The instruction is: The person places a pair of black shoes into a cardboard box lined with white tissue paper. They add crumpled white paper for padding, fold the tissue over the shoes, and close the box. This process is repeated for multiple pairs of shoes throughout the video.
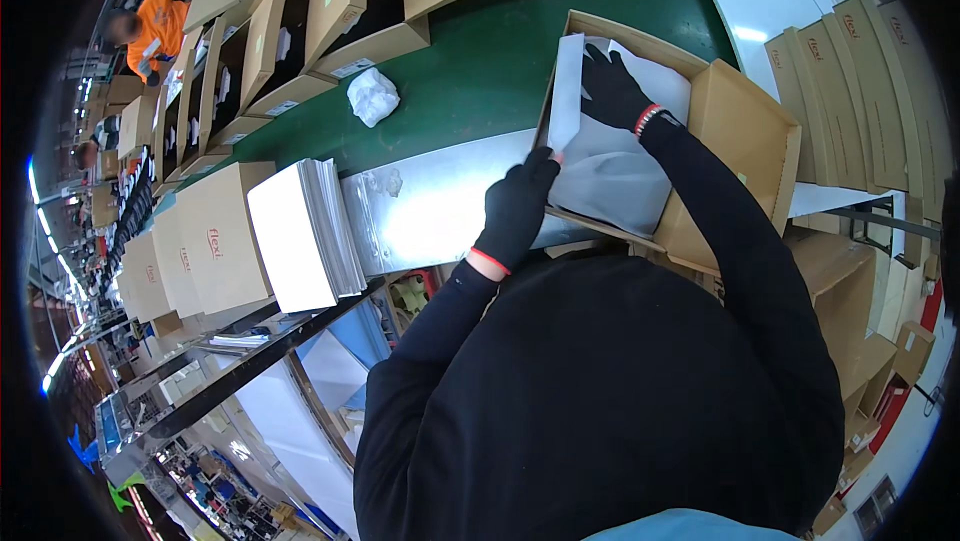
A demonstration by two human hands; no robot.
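An open brown cardboard shoebox-like carton (590,29) lies tilted in front of me, its lid (742,146) folded out to the right. White wrapping paper (625,176) fills it and covers whatever may lie below. Along the carton's left side a strip of that paper is folded over. My left hand (520,203), in a black glove, pinches the lower end of this strip by the carton's left wall. Inside the carton, my right hand (613,89), also black-gloved, rests on the paper near the far left corner with its fingers spread.
On the green conveyor belt (470,51) lies a crumpled white paper ball (373,97), with several open cartons (335,6) beyond. A stack of white sheets (300,236) stands left beside closed cartons (215,241). More cartons (850,91) line the right. A person in orange (160,21) works far left.
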